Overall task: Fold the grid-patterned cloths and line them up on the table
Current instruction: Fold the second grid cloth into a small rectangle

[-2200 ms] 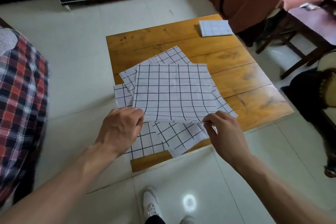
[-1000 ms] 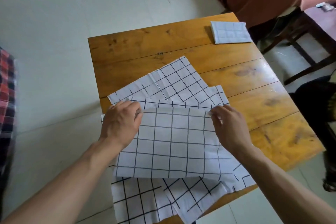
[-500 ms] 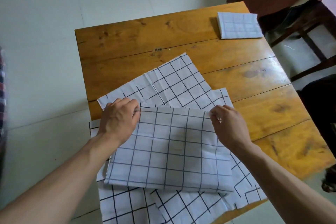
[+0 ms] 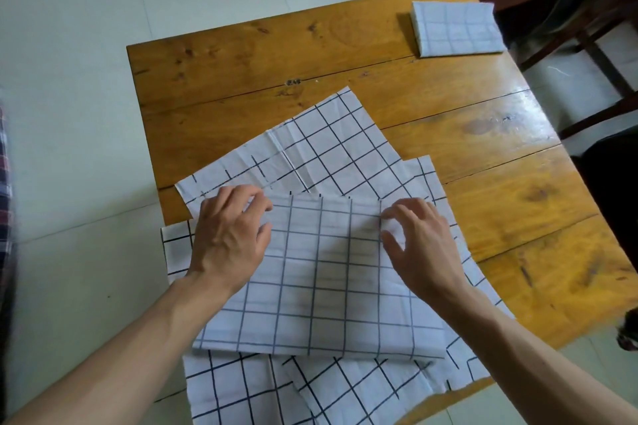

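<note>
Both hands, left (image 4: 229, 238) and right (image 4: 423, 248), grip loose, rest on the half-folded cloth (image 4: 321, 286) atop unfolded cloths (image 4: 324, 155).

Wood table on a pale tiled floor

The table (image 4: 345, 55) is glossy orange-brown planks; pale tiles (image 4: 69, 79) lie around it, dark chair legs (image 4: 600, 62) stand at right, and plaid fabric (image 4: 5, 162) edges the left.

Glossy knotted wooden table (image 4: 310, 45), matt creased woven cloths (image 4: 328, 148), smooth pale tiled floor (image 4: 69, 79).
</note>
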Motion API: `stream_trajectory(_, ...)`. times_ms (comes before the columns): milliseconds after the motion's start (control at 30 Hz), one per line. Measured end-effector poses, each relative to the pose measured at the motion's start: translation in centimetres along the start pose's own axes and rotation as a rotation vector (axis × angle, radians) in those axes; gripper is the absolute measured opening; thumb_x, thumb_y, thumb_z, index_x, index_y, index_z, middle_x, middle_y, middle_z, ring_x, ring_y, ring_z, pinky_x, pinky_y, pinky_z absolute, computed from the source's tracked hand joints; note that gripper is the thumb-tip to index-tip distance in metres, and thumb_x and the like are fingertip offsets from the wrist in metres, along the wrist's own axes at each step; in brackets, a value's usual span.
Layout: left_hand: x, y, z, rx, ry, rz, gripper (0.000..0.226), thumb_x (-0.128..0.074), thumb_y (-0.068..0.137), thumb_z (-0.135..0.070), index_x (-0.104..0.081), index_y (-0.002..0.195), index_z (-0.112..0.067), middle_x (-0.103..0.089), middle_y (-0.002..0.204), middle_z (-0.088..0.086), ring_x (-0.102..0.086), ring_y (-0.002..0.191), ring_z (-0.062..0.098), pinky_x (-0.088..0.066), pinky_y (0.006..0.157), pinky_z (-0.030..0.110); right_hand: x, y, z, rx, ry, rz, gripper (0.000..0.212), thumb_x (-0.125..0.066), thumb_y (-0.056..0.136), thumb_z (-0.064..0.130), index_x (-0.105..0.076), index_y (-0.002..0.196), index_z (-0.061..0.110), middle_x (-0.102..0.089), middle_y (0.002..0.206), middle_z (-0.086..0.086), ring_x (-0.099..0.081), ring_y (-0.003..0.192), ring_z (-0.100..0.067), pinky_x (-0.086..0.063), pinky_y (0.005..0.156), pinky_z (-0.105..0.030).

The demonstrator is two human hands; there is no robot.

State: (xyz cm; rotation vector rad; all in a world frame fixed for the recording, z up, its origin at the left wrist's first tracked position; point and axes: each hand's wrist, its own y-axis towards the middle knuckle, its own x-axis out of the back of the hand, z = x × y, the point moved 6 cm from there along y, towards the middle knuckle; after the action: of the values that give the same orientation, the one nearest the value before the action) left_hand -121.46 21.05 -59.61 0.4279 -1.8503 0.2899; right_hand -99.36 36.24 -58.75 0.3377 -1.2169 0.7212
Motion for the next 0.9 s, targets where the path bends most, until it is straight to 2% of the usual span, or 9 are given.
stream_trajectory(233, -0.3, -1.9, -0.4, -0.030, 0.006, 0.038, 0.023, -0.075, 0.079, -0.018, -0.064, 0.098, -0.017, -0.061, 0.109, 0.001, -0.055, 0.102, 0.026, -0.048, 0.077, 0.041, -1.3, -2.3, 0.9, 0.046, 0.026, 0.068, 0.027, -0.065, 0.089, 0.027, -0.064, 0.115, 0.019, -0.058, 0.122, -0.001, -0.053, 0.111, -0.021, -0.044, 0.092, -0.036)
stream_trajectory(533, -0.9, -7.7, -2.4, -0.169, 0.028, 0.100, 0.028, -0.074, 0.079, -0.026, -0.062, 0.102, -0.018, -0.061, 0.107, -0.001, -0.056, 0.098, 0.023, -0.046, 0.078, 0.038, -3.0, -7.0, 3.7, 0.058, 0.040, 0.100, 0.040, -0.059, 0.093, 0.035, -0.053, 0.130, 0.023, -0.040, 0.148, -0.002, -0.037, 0.135, -0.020, -0.040, 0.108, -0.038)
stream_trajectory(633, -1.1, -10.1, -3.6, -0.203, 0.004, 0.127, 0.036, -0.071, 0.081, -0.030, -0.061, 0.113, -0.015, -0.060, 0.115, 0.002, -0.056, 0.103, 0.023, -0.049, 0.082, 0.037, -4.1, -10.0, 4.3, 0.026, 0.033, 0.101, 0.045, -0.057, 0.093, 0.038, -0.046, 0.135, 0.024, -0.030, 0.155, -0.002, -0.023, 0.145, -0.021, -0.027, 0.116, -0.037)
stream_trajectory(767, -1.6, -12.3, -4.6, -0.225, 0.001, 0.153, 0.046, -0.072, 0.081, -0.032, -0.057, 0.122, -0.014, -0.057, 0.127, 0.005, -0.054, 0.115, 0.024, -0.050, 0.091, 0.038, -5.2, -13.6, 4.5, -0.041, 0.020, 0.103, 0.055, -0.056, 0.095, 0.040, -0.033, 0.144, 0.028, -0.013, 0.163, 0.000, -0.004, 0.151, -0.018, -0.009, 0.119, -0.032)
stream_trajectory(900, -2.6, -12.8, -5.2, -0.239, 0.039, 0.167, 0.054, -0.077, 0.078, -0.032, -0.056, 0.124, -0.014, -0.055, 0.132, 0.008, -0.052, 0.120, 0.027, -0.047, 0.094, 0.039, -6.2, -14.5, 4.3, -0.051, -0.035, 0.098, 0.070, -0.061, 0.093, 0.036, -0.026, 0.152, 0.024, -0.007, 0.165, -0.002, 0.002, 0.152, -0.019, -0.003, 0.118, -0.033)
